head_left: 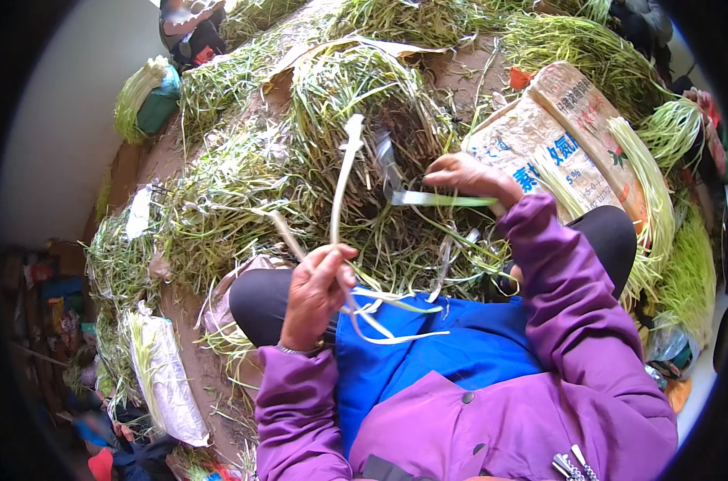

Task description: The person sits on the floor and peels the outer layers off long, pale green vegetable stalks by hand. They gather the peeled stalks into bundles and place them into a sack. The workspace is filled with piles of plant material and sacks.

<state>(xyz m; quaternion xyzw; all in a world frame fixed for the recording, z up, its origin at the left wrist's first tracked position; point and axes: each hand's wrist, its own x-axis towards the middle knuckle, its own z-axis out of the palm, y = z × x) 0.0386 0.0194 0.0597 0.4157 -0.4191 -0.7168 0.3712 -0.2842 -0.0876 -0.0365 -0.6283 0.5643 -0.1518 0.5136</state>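
My left hand (317, 293) is closed around a pale, slender plant stalk (344, 180) whose whitish end points up. Thin limp pale leaves (396, 337) trail from that hand across the blue apron (452, 345) on my lap. My right hand (472, 178) is held over the heap with its fingers stretched to the left. Just below it lies a pale green strip of stalk (440, 199), with a blurred translucent peel (388, 164) at its left end. Whether the right hand touches the strip is unclear. A heap of green leaves (235, 184) lies before my knees.
To the right, a printed woven sack (572, 136) bears long pale stalks (646, 184). At left, another bundle of stalks lies on a white sack (171, 377). A green-wrapped bundle (157, 108) stands far left. Other people (191, 32) sit around the heap's edges.
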